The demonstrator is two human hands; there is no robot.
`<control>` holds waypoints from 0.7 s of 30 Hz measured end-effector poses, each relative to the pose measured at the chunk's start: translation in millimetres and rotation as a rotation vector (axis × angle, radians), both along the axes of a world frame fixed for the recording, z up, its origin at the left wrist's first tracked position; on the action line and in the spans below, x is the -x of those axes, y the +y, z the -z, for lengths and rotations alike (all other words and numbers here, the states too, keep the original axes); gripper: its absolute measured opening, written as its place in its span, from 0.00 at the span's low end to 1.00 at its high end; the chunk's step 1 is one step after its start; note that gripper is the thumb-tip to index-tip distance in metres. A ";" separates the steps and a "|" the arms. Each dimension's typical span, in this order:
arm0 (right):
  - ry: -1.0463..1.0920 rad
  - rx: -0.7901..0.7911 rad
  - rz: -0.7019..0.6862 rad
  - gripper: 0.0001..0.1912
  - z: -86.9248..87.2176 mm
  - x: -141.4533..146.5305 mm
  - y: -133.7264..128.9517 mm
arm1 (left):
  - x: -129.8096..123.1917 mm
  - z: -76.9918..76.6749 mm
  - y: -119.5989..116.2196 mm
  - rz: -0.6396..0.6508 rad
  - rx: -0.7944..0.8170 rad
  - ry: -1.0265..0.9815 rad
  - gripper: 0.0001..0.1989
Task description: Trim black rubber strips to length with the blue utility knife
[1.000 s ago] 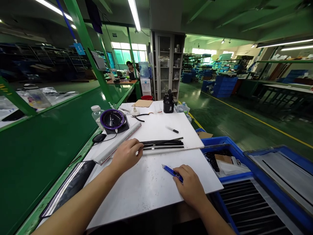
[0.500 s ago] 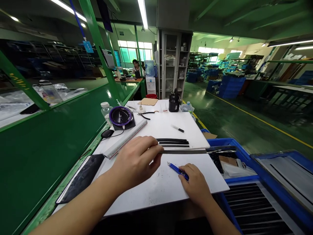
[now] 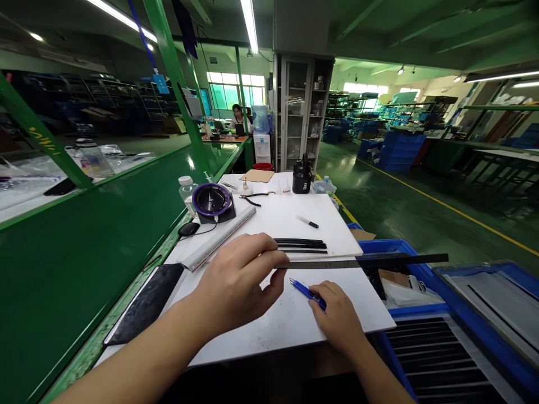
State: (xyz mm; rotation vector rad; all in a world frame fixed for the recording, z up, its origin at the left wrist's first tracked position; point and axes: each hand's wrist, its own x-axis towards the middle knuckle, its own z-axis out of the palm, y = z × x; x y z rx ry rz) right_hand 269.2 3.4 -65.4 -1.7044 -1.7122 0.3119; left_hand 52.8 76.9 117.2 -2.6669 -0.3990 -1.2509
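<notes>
Overhanging edge of white board [image 3: 362,297]: black strip [image 3: 406,260] | left fingers [image 3: 269,261] pinching it | right fingers [image 3: 323,289] gripping blue cutter [image 3: 303,289]

Two hands [image 3: 242,275], one held strip [image 3: 400,260], one blue tool [image 3: 302,289], one marker [image 3: 308,221].

We're looking out from the person's head here, one camera facing forward and down over the flat white worktable [image 3: 269,339], whose near edge runs low in the view. The bare left hand [image 3: 241,279] looms large, close to the lens; the bare right hand [image 3: 338,313] shows smaller, right of centre. Straight ahead, well beyond the table, stands the tall grey glass-fronted cabinet [image 3: 297,120], and the wide view reaches up to the green-tinted beamed ceiling [image 3: 379,25].
</notes>
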 end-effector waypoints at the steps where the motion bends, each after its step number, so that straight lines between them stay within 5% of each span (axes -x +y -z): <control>1: 0.000 0.000 -0.001 0.12 0.3 -0.2 0.3 | 0.0 -0.9 -1.0 0.007 0.008 -0.010 0.07; 12: 0.020 -0.012 -0.002 0.13 4.3 -1.5 0.3 | 3.1 -3.7 -1.5 0.027 0.079 -0.021 0.09; 21: 0.162 -0.093 0.153 0.20 1.8 -1.0 -2.9 | 31.6 9.4 20.0 -0.129 -0.105 0.129 0.08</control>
